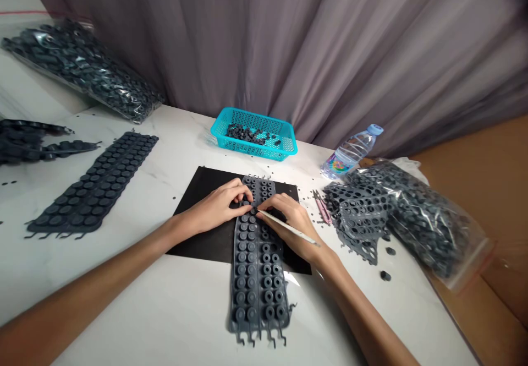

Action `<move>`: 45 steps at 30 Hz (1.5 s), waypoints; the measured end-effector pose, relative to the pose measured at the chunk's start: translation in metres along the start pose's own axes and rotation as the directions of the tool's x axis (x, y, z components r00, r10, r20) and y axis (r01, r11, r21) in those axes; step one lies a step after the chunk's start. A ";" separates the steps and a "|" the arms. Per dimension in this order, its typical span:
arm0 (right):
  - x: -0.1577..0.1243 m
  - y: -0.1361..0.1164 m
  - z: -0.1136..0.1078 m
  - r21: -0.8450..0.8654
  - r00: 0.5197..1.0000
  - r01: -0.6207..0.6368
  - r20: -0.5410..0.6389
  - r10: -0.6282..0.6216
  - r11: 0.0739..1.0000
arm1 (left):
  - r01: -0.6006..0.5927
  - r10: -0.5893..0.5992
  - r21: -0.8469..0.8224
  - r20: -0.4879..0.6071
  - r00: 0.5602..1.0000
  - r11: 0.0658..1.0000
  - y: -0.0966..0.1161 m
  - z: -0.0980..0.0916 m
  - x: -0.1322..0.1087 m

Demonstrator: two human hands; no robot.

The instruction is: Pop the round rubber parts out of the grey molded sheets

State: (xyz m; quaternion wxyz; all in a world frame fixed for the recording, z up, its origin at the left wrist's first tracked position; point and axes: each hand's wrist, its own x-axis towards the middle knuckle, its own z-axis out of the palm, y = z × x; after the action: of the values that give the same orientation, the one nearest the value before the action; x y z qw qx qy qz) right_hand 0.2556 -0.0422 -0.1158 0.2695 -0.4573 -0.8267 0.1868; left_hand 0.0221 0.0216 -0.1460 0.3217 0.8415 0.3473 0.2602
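- Purple-grey pleated curtains point(231, 36) hang behind a white marble-patterned bench point(185, 311), where two bare hands work at a black rectangular mat point(206, 242).
- Across the mat, its near end overhanging, lies a dark grey studded rubber strip point(252, 269).
- Work appears partway along: nearer than the hands, the strip's two left columns look filled, while the two right columns and the studs beyond the hands show open centres.
- Left of the mat lies a second dark grey studded strip point(99, 184), its studs apparently filled throughout.
- Right hand point(295, 223): its grip pinches a slender white tool point(289, 227), the tip at the strip's left columns, above the mat.
- Left hand point(218, 206): thumb and fingers draw close at the same spot; whether that grip pinches anything cannot be told.
- Beyond the mat, a turquoise perforated plastic basket point(252, 151) holds small black pieces point(245, 134).
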 end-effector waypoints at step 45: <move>-0.001 0.000 -0.006 -0.126 0.997 0.057 0.053 -0.050 0.990 | -0.015 0.015 -0.025 -0.015 1.000 1.000 -0.007 0.005 0.002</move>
State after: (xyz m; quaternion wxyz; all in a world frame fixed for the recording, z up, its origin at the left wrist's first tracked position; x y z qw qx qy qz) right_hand 0.2592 -0.0428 -0.1115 0.2240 -0.4464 -0.8554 0.1375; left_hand 0.0239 0.0256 -0.1542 0.3275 0.8382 0.3400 0.2731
